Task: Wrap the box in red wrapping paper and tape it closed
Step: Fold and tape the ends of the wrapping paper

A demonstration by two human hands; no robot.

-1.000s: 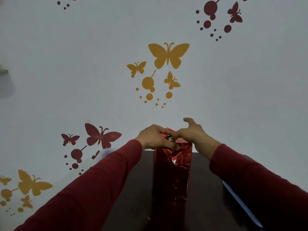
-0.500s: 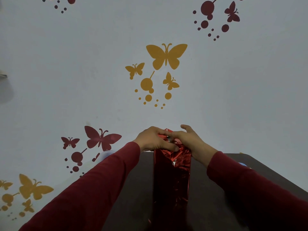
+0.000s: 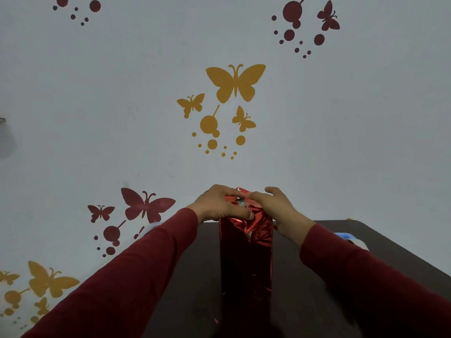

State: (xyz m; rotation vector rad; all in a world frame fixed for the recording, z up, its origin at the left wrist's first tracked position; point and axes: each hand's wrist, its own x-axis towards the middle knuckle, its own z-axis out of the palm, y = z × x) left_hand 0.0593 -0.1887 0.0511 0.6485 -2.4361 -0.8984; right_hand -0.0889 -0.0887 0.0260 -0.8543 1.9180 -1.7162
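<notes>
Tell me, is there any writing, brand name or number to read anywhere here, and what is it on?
None can be read.
Tall box in shiny red wrapping paper: no print shows; a small green and white patch at its top, between the left hand and right hand, is too blurred to read.
Pale wall: only yellow and dark red butterfly and dot stickers, no letters.

You have one box (image 3: 246,259) in red wrapping paper on one dark table (image 3: 317,276), two hands at its far end: left hand (image 3: 219,206), right hand (image 3: 278,208).
</notes>
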